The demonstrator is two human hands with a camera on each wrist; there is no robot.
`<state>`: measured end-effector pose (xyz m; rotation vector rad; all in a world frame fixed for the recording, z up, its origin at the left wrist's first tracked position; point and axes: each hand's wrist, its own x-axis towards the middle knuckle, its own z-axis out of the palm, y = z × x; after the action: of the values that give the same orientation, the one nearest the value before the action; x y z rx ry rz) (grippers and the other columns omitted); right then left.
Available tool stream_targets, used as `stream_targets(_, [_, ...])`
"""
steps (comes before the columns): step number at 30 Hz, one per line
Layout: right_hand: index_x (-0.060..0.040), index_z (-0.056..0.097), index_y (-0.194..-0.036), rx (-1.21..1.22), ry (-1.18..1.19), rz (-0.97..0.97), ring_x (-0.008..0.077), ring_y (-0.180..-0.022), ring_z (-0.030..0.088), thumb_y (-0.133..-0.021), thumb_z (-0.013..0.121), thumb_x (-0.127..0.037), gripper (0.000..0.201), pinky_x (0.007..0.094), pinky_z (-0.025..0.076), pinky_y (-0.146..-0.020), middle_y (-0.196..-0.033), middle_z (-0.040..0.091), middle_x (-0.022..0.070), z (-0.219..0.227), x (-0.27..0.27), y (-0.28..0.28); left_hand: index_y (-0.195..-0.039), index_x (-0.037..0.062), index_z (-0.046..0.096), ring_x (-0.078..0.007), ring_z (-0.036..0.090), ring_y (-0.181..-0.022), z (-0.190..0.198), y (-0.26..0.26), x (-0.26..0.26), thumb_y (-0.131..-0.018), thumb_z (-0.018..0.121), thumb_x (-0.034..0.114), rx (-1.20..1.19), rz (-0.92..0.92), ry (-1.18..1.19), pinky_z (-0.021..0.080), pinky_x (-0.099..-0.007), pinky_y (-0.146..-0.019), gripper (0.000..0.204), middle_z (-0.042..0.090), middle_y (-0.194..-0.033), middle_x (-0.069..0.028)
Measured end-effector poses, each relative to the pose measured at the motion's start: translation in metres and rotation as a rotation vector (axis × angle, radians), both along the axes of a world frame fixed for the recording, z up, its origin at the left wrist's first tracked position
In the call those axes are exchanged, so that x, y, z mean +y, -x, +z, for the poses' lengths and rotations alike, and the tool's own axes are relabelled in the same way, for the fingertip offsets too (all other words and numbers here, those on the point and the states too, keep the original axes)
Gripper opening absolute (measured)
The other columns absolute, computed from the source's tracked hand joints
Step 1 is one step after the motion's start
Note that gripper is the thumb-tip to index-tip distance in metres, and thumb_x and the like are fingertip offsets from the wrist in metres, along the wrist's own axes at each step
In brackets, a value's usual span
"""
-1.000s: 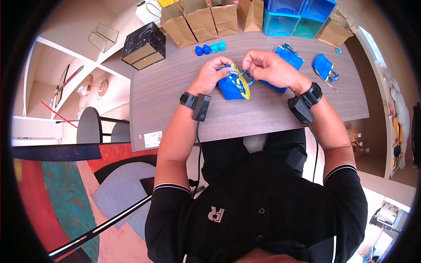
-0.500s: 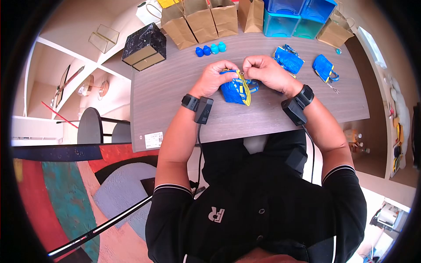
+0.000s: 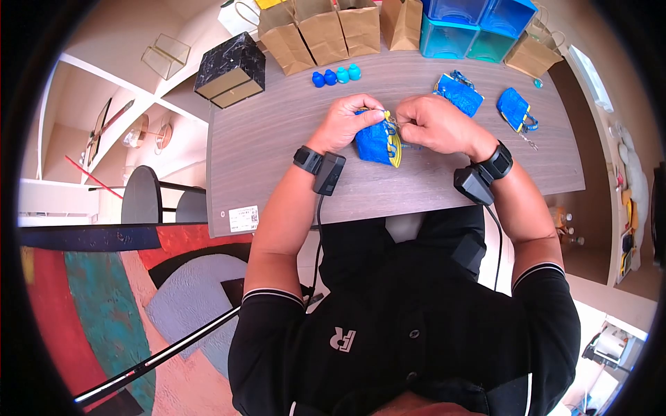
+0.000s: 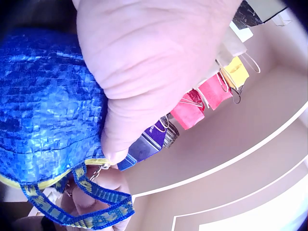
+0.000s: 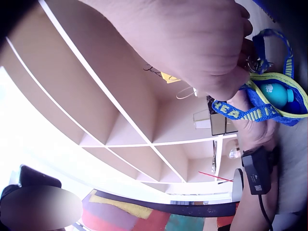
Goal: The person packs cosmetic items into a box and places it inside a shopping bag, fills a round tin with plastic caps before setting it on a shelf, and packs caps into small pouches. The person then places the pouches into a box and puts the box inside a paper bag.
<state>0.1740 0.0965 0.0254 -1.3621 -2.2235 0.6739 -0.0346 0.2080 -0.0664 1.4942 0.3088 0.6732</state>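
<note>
A small blue woven pouch (image 3: 373,147) with yellow trim and strap handles (image 4: 103,215) is held above the table. My left hand (image 3: 345,123) grips its upper corner, thumb along the zip end. The mouth is unzipped in the right wrist view, and a teal bottle-shaped thing (image 5: 275,96) with a white print lies inside. Close at the pouch's right, my right hand (image 3: 438,125) has curled fingers. They pinch a thin metal chain (image 4: 96,174) that runs from the zip end; the fingertips are partly hidden.
Two similar blue pouches (image 3: 460,94) (image 3: 513,109) lie to the right on the table (image 3: 291,187). Several blue and teal small bottles (image 3: 336,75) stand in a row behind the hands. Paper bags (image 3: 319,35), a black marbled box (image 3: 230,71) and stacked blue and teal bins (image 3: 447,40) line the back.
The pouch has turned and come slightly nearer the body, its handles now hanging to the right. My right hand moved in to the pouch's upper corner, then drew a little right and nearer the body.
</note>
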Motion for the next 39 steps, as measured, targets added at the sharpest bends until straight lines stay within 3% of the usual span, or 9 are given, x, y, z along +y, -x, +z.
stream_targets(6, [0.0016, 0.053, -0.072, -0.123, 0.097, 0.087, 0.0396, -0.078, 0.059, -0.077, 0.062, -0.016, 0.02, 0.0475, 0.044, -0.066, -0.076, 0.057, 0.0193, 0.003, -0.017, 0.004, -0.101, 0.005, 0.07, -0.0068, 0.06, -0.091, -0.004, -0.001, 0.005, -0.097, 0.072, 0.016, -0.094, 0.096, 0.066, 0.05, -0.0261, -0.084, 0.012, 0.069, -0.097, 0.0006])
stream_targets(13, [0.0012, 0.052, -0.072, -0.161, -0.056, 0.012, 0.0368, -0.075, 0.058, -0.076, 0.064, -0.012, 0.018, 0.044, 0.045, -0.065, -0.076, 0.055, 0.0172, 0.002, -0.035, 0.005, -0.103, 0.006, 0.069, -0.0067, 0.059, -0.091, -0.008, 0.0, 0.008, -0.098, 0.07, 0.017, -0.193, 0.112, 0.127, 0.049, -0.0259, -0.084, 0.012, 0.068, -0.097, 0.0017])
stream_targets(16, [-0.0001, 0.055, -0.075, 0.127, -0.102, -0.135, 0.0333, -0.073, 0.061, -0.079, 0.067, -0.011, 0.017, 0.0433, 0.048, -0.065, -0.077, 0.061, 0.0149, -0.007, -0.04, 0.007, -0.104, 0.0059, 0.068, -0.0069, 0.059, -0.091, -0.006, 0.002, 0.009, -0.099, 0.07, 0.017, -0.22, 0.086, 0.165, 0.049, -0.0258, -0.085, 0.012, 0.067, -0.097, 0.0019])
stream_targets(18, [-0.0015, 0.054, -0.079, 0.435, -0.075, -0.264, 0.023, -0.07, 0.059, -0.082, 0.066, -0.007, 0.014, 0.0368, 0.047, -0.064, -0.075, 0.059, 0.0092, -0.02, -0.04, 0.01, -0.104, 0.0059, 0.068, -0.007, 0.059, -0.091, -0.003, 0.003, 0.008, -0.098, 0.07, 0.016, -0.207, 0.076, 0.164, 0.049, -0.0257, -0.084, 0.012, 0.067, -0.098, 0.0019])
stream_targets(22, [-0.0024, 0.056, -0.084, 0.584, -0.059, -0.261, 0.0167, -0.07, 0.057, -0.085, 0.065, -0.007, 0.01, 0.0335, 0.047, -0.064, -0.075, 0.059, 0.0059, -0.025, -0.035, 0.013, -0.104, 0.0059, 0.067, -0.0068, 0.06, -0.09, 0.007, 0.001, 0.001, -0.098, 0.07, 0.016, -0.128, 0.065, 0.112, 0.05, -0.0251, -0.085, 0.012, 0.067, -0.097, 0.0016])
stream_targets(25, [-0.0031, 0.056, -0.087, 0.506, -0.041, -0.206, 0.0205, -0.068, 0.059, -0.087, 0.066, -0.008, 0.011, 0.0355, 0.047, -0.063, -0.075, 0.059, 0.0078, -0.008, -0.036, 0.013, -0.103, 0.0061, 0.066, -0.0062, 0.06, -0.09, 0.006, 0.001, 0.001, -0.099, 0.07, 0.016, -0.083, 0.092, 0.064, 0.05, -0.0248, -0.084, 0.012, 0.067, -0.097, 0.0015])
stream_targets(30, [-0.006, 0.056, -0.088, 0.093, -0.206, -0.08, 0.0329, -0.074, 0.062, -0.087, 0.068, -0.01, 0.013, 0.0413, 0.047, -0.063, -0.077, 0.06, 0.0127, 0.008, -0.049, 0.005, -0.104, 0.0061, 0.065, -0.0057, 0.059, -0.09, -0.001, 0.002, 0.017, -0.1, 0.068, 0.016, -0.184, 0.219, 0.044, 0.049, -0.0241, -0.084, 0.011, 0.067, -0.097, 0.0019])
stream_targets(34, [-0.0068, 0.056, -0.087, 0.05, -0.212, -0.015, 0.0351, -0.076, 0.062, -0.086, 0.069, -0.01, 0.013, 0.0421, 0.048, -0.064, -0.078, 0.06, 0.0132, 0.001, -0.057, 0.001, -0.104, 0.0061, 0.064, -0.0052, 0.059, -0.089, 0.001, 0.003, 0.014, -0.101, 0.067, 0.017, -0.184, 0.249, 0.04, 0.048, -0.0237, -0.083, 0.011, 0.066, -0.096, 0.0023])
stream_targets(39, [-0.0064, 0.057, -0.096, 0.289, 0.024, -0.282, 0.0322, -0.077, 0.066, -0.087, 0.074, -0.02, 0.023, 0.0407, 0.049, -0.065, -0.08, 0.064, 0.0124, -0.03, -0.064, 0.008, -0.104, 0.0061, 0.064, -0.0044, 0.058, -0.089, -0.003, -0.001, 0.008, -0.101, 0.067, 0.018, -0.056, 0.177, 0.047, 0.048, -0.0223, -0.081, 0.012, 0.065, -0.096, 0.0024])
